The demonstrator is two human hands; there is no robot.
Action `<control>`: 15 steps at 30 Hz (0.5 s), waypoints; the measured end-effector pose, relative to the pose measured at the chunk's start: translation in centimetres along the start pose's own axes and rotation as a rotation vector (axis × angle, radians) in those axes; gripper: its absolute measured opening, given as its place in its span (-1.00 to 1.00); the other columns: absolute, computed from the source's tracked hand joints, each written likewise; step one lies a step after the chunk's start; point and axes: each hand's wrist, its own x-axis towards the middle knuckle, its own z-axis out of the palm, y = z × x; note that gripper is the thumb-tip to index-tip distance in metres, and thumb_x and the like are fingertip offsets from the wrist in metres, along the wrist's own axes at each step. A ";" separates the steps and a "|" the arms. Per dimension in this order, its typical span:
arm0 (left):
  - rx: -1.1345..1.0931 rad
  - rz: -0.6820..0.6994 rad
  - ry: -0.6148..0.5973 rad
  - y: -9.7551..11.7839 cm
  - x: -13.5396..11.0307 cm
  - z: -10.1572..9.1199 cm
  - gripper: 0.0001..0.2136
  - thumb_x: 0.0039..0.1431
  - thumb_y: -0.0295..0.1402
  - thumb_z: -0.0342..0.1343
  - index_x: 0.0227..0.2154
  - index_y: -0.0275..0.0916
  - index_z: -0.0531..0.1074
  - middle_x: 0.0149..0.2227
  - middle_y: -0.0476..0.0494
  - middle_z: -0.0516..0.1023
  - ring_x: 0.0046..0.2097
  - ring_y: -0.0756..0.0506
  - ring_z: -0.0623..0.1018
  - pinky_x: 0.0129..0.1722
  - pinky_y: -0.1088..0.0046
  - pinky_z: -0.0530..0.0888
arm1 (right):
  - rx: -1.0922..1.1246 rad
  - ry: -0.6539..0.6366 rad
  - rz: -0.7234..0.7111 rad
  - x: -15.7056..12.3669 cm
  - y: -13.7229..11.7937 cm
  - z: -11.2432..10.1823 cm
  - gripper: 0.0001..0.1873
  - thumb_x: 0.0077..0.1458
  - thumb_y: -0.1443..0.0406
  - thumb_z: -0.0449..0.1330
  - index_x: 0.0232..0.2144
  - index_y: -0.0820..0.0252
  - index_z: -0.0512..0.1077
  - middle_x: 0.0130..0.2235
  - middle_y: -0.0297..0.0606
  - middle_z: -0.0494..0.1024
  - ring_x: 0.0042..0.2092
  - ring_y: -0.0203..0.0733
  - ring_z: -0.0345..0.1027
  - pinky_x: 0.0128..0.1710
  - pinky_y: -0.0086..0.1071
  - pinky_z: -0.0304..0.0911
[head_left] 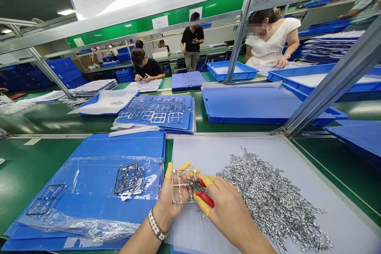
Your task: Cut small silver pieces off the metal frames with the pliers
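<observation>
In the head view, my left hand [166, 200] holds a silvery sprue frame [179, 185] with small shiny parts on its inner bars. Yellow finger covers sit on the fingertips of both hands. My right hand [224, 202] is closed round red-handled nippers [205, 198], whose jaws reach in at the frame's right side. To the right, a large heap of small silvery parts [264, 190] lies on a whitish sheet [196, 149]. Several dark sprue frames [129, 178] are stacked on clear plastic over a blue board [98, 206] to the left, with a single dark frame [47, 199] farther left.
Beyond the bench edge lie a blue board with rows of sprue frames [154, 107] and a blue tray [247, 103]. A slanted metal post [330, 79] stands at the right. Across the bench are a person in white [272, 43] and a person in black [149, 69].
</observation>
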 end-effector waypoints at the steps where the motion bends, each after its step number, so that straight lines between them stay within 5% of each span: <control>1: 0.014 0.036 0.025 0.0 0.0 -0.1 -0.45 0.21 0.03 -0.12 0.00 -0.34 0.40 -0.13 -0.36 0.56 -0.15 -0.21 0.56 -0.09 0.22 0.41 | 0.048 0.001 0.021 -0.1 0.0 0.2 -0.72 0.10 0.25 0.09 -0.11 0.12 0.38 -0.28 -0.20 0.51 -0.25 -0.10 0.38 -0.25 -0.22 0.27; 5: 0.111 0.156 0.061 -0.6 -0.2 -0.8 -0.43 0.18 0.04 -0.08 0.07 -0.30 0.36 -0.09 -0.37 0.55 -0.12 -0.23 0.55 -0.13 0.24 0.41 | 0.175 -0.058 0.125 -0.5 -0.3 1.0 -0.74 0.11 0.23 0.07 -0.14 0.14 0.39 -0.28 -0.22 0.52 -0.23 -0.12 0.41 -0.24 -0.25 0.31; 15: 0.224 0.197 0.047 -1.4 -0.3 -0.9 -0.52 0.11 0.00 0.06 -0.06 -0.26 0.49 -0.07 -0.28 0.56 -0.03 -0.25 0.51 -0.02 0.24 0.38 | 0.182 -0.208 0.201 1.5 -1.5 -0.5 -0.67 0.02 0.25 0.13 -0.12 0.11 0.44 -0.26 -0.24 0.57 -0.23 -0.10 0.44 -0.26 -0.30 0.29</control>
